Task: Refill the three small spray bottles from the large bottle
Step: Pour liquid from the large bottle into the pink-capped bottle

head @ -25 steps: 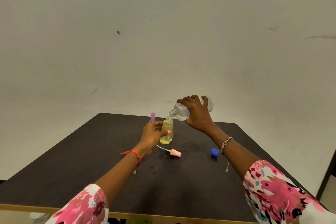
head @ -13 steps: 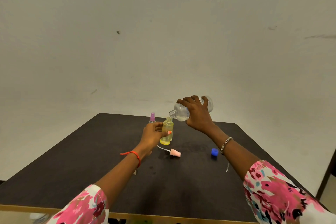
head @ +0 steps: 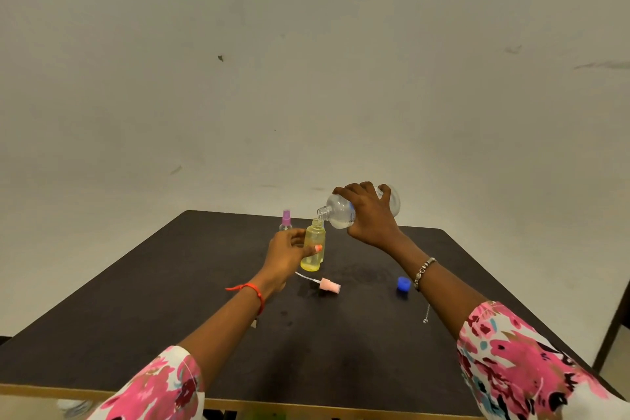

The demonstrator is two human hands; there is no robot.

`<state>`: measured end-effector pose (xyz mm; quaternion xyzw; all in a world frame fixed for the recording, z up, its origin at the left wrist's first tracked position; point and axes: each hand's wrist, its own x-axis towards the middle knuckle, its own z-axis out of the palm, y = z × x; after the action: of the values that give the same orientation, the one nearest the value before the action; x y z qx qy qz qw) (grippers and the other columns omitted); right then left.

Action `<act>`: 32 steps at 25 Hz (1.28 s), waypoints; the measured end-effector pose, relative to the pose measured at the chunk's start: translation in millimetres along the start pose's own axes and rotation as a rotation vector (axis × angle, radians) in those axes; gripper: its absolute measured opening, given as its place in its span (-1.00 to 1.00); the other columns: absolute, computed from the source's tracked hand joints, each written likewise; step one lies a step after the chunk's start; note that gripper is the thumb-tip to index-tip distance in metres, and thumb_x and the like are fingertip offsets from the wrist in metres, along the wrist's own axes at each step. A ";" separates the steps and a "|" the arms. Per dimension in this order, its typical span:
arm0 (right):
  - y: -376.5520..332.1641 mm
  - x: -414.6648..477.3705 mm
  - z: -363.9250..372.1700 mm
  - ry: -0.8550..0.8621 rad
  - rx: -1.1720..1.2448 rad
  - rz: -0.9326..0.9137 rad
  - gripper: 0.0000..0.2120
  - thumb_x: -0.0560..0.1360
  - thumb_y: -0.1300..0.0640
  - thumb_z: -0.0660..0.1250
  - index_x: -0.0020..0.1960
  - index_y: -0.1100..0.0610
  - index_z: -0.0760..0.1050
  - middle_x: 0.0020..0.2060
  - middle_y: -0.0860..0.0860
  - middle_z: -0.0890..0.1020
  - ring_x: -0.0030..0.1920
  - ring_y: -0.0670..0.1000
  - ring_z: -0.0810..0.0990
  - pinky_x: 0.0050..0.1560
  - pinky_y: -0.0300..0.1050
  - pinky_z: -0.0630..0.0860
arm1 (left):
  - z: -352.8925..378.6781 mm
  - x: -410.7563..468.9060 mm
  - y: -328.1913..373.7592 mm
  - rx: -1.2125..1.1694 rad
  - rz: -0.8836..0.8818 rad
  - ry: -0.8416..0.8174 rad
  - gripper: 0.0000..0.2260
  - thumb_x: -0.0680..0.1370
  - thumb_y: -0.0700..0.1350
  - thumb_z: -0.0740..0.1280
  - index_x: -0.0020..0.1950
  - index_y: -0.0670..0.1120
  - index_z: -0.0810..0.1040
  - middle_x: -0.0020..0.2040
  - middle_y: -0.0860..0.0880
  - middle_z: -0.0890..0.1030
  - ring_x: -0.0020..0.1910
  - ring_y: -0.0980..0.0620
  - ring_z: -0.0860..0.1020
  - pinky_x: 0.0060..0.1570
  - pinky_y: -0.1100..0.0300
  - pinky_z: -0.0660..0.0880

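Yellow spray bottle, uncapped, stands upright near the middle of the dark table. The left hand grips it from the 9 o'clock side, fingers curled round its body. At its 1 o'clock, raised off the table, the large clear bottle is tilted with its open mouth just over the small neck. The right hand holds it, fingers wrapped over the top of its body. A little liquid pools in its lowered shoulder. A pink spray head with its tube lies just beside at 5 o'clock, and a blue cap sits farther off at 4 o'clock. A purple-capped spray bottle stands at 11 o'clock, behind the left hand.
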<state>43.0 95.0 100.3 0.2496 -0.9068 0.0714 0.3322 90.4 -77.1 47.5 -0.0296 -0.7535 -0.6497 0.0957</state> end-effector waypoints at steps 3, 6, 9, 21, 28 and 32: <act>-0.4 -1.8 2.2 -0.023 0.040 0.027 -0.38 0.28 0.16 0.41 0.32 0.03 0.34 0.22 0.04 0.50 0.25 0.11 0.38 0.25 0.15 0.12 | 0.9 2.4 -2.5 -0.005 -0.005 -0.001 -0.56 0.40 -0.27 0.42 0.27 -0.22 0.45 0.18 -0.18 0.57 0.16 -0.10 0.55 0.19 -0.03 0.50; 1.1 -4.1 7.9 -0.044 0.098 0.064 -0.35 0.28 0.12 0.43 0.33 0.06 0.32 0.21 0.04 0.50 0.22 0.12 0.41 0.18 0.09 0.21 | 1.6 5.7 -6.3 -0.023 -0.013 0.005 -0.57 0.39 -0.28 0.43 0.25 -0.21 0.47 0.17 -0.18 0.58 0.14 -0.09 0.56 0.18 -0.03 0.51; 10.0 -6.2 21.6 -0.076 0.290 0.173 -0.32 0.23 0.11 0.48 0.30 0.11 0.34 0.18 0.08 0.53 0.14 0.14 0.49 0.09 0.07 0.39 | 2.1 9.5 -10.9 -0.025 -0.022 0.002 -0.58 0.40 -0.29 0.43 0.24 -0.22 0.47 0.16 -0.17 0.59 0.12 -0.06 0.57 0.16 0.01 0.52; 49.5 -27.8 77.5 0.010 0.739 0.688 -0.41 0.21 0.19 0.57 0.17 0.26 0.43 0.11 0.17 0.57 0.09 0.15 0.55 0.01 -0.13 0.46 | 1.4 29.2 -42.7 -0.054 -0.089 0.014 -0.58 0.39 -0.29 0.42 0.24 -0.23 0.47 0.15 -0.17 0.60 0.11 -0.04 0.57 0.13 0.08 0.52; 59.9 -25.8 93.7 0.006 0.754 0.819 -0.34 0.25 0.20 0.55 0.23 0.30 0.33 0.22 0.22 0.49 0.21 0.19 0.48 0.09 -0.10 0.43 | -3.5 36.3 -53.3 -0.073 -0.095 0.027 -0.59 0.40 -0.32 0.41 0.23 -0.24 0.47 0.14 -0.18 0.59 0.12 -0.07 0.57 0.17 0.04 0.50; 49.3 -22.0 88.7 0.207 0.687 0.797 -0.12 0.22 0.10 0.57 0.36 0.21 0.14 0.34 0.20 0.30 0.37 0.18 0.27 0.30 0.11 0.30 | -3.3 38.8 -57.2 -0.086 -0.101 0.027 -0.60 0.40 -0.33 0.41 0.22 -0.24 0.46 0.15 -0.20 0.59 0.12 -0.08 0.57 0.19 0.00 0.50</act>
<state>-17.5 120.4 19.8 -0.0282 -0.8182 0.5088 0.2664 43.1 -92.2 -0.6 0.0129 -0.7241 -0.6859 0.0716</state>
